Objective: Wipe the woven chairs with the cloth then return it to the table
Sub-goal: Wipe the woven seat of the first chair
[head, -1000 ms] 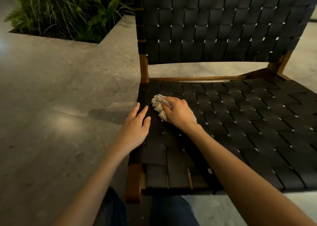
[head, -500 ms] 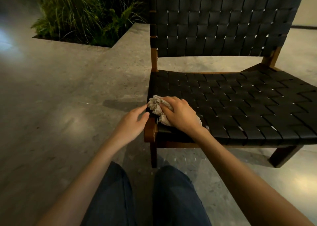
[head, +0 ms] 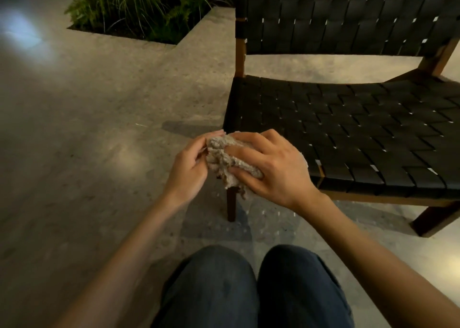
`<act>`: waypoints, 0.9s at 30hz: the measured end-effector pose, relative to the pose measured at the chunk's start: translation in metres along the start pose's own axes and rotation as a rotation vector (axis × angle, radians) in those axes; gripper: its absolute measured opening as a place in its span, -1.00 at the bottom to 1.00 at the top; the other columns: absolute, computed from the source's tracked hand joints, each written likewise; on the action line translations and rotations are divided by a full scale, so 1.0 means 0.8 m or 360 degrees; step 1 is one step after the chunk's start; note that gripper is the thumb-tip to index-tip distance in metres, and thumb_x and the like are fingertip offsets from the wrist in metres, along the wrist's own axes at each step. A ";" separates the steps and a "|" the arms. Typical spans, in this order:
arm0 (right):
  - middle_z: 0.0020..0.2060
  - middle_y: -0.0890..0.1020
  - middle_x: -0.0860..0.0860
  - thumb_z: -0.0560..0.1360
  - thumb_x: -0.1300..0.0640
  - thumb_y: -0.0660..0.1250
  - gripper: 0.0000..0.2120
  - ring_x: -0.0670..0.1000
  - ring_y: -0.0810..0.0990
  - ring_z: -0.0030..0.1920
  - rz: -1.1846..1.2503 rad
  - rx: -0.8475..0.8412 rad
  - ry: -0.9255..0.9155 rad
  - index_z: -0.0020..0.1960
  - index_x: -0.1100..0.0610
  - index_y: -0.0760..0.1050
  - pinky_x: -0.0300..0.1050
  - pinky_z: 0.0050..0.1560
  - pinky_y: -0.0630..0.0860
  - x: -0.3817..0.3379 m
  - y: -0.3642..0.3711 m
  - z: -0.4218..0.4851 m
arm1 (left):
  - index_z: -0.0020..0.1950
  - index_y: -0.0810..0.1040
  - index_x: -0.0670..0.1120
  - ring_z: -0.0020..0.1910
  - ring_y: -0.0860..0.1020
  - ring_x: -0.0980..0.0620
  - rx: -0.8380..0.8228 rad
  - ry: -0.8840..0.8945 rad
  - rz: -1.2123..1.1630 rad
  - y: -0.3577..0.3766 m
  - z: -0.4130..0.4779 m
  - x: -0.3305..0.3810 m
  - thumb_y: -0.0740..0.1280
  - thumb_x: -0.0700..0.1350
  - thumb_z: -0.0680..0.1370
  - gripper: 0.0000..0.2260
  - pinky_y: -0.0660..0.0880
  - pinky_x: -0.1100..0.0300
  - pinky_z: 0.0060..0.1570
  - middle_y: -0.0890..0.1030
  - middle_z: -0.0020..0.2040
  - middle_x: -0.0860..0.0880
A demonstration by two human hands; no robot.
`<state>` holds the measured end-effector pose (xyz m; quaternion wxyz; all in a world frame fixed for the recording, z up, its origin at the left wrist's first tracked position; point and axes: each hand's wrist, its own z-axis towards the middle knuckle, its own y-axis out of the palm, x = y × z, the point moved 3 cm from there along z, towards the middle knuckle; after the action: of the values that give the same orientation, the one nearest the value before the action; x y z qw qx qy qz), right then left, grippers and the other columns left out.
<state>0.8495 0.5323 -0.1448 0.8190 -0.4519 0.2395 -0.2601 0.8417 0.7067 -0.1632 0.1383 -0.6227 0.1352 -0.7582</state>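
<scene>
A black woven chair [head: 348, 118] with a wooden frame stands ahead on the right, its seat and backrest both in view. A crumpled beige cloth [head: 225, 162] is held in front of the seat's near left corner, above the chair's front left leg. My right hand [head: 273, 168] grips the cloth from the right, fingers curled over it. My left hand [head: 190, 164] pinches the cloth's left edge. Both hands are off the seat. No table is in view.
A sunken planter with green grasses and ferns [head: 139, 6] lies at the back left. Polished concrete floor [head: 87, 128] spreads to the left. My knees in dark jeans [head: 249, 285] fill the bottom centre, just short of the chair's front left leg [head: 231, 205].
The cloth has come off the seat's left front corner and is now held up by both hands. The view has drawn back from the chair, showing more floor and my knees.
</scene>
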 end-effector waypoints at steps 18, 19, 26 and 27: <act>0.18 0.56 0.20 0.56 0.01 0.31 -0.55 0.15 0.52 -0.13 -0.0707 0.0306 -0.0354 0.38 0.07 0.28 -0.01 -0.16 0.41 -0.016 0.023 -0.023 | 0.25 0.54 -0.05 0.22 0.51 0.17 -0.0061 0.0387 0.0067 -0.020 0.033 -0.003 0.24 -0.17 0.61 -0.76 0.44 0.21 0.23 0.59 0.19 0.06; 0.19 0.56 0.20 0.55 -0.01 0.33 -0.54 0.16 0.53 -0.11 -0.0715 0.0283 -0.0337 0.38 0.08 0.29 -0.01 -0.16 0.40 -0.008 0.018 -0.030 | 0.25 0.54 -0.05 0.22 0.51 0.18 -0.0084 0.0418 0.0090 -0.014 0.034 0.000 0.23 -0.16 0.61 -0.77 0.44 0.22 0.23 0.59 0.19 0.07; 0.19 0.56 0.19 0.55 -0.10 0.30 -0.54 0.17 0.53 -0.08 -0.0765 0.0200 -0.0158 0.36 0.05 0.30 0.03 -0.18 0.43 0.032 -0.006 -0.074 | 0.24 0.56 -0.06 0.15 0.52 0.16 -0.0189 0.0804 0.0803 0.041 0.024 0.039 0.16 -0.08 0.63 -0.74 0.37 0.14 0.30 0.61 0.16 0.02; 0.19 0.56 0.19 0.55 -0.13 0.28 -0.54 0.16 0.53 -0.07 -0.0768 0.0202 -0.0145 0.35 0.05 0.30 0.02 -0.17 0.44 0.037 -0.009 -0.079 | 0.24 0.56 -0.07 0.16 0.53 0.10 -0.0203 0.0833 0.0949 0.050 0.021 0.044 0.14 -0.06 0.63 -0.72 0.37 0.10 0.29 0.61 0.17 0.00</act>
<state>0.8307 0.4709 -0.1738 0.7699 -0.4550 0.0706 -0.4419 0.8530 0.6558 -0.1433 0.2742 -0.3495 0.3874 -0.8078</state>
